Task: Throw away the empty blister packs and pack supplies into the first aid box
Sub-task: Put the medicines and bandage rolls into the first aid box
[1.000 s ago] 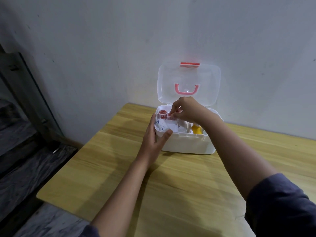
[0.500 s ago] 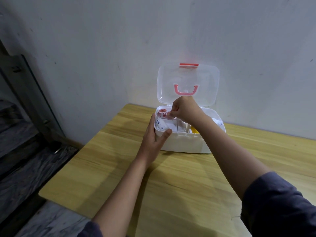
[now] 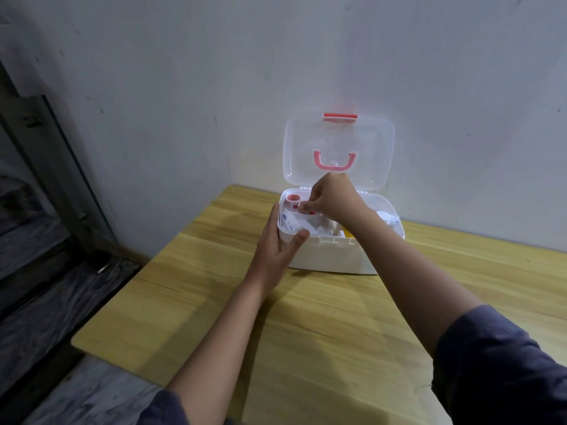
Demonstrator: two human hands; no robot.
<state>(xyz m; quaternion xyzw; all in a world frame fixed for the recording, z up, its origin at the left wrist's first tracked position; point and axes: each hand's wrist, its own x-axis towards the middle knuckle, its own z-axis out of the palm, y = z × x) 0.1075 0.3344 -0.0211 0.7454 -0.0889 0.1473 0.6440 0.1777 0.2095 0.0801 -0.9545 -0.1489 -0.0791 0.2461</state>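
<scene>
Wooden table (image 3: 306, 332): one open box (image 3: 331, 253), two hands inside/beside.

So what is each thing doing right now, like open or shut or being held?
First aid box: open, on the table.
Lid: up, near the wall.
Left hand: gripping the box's left end.
Right hand: pinching a small red-and-white item inside the box.
Red-topped roll: upright in the box's back left corner.
</scene>
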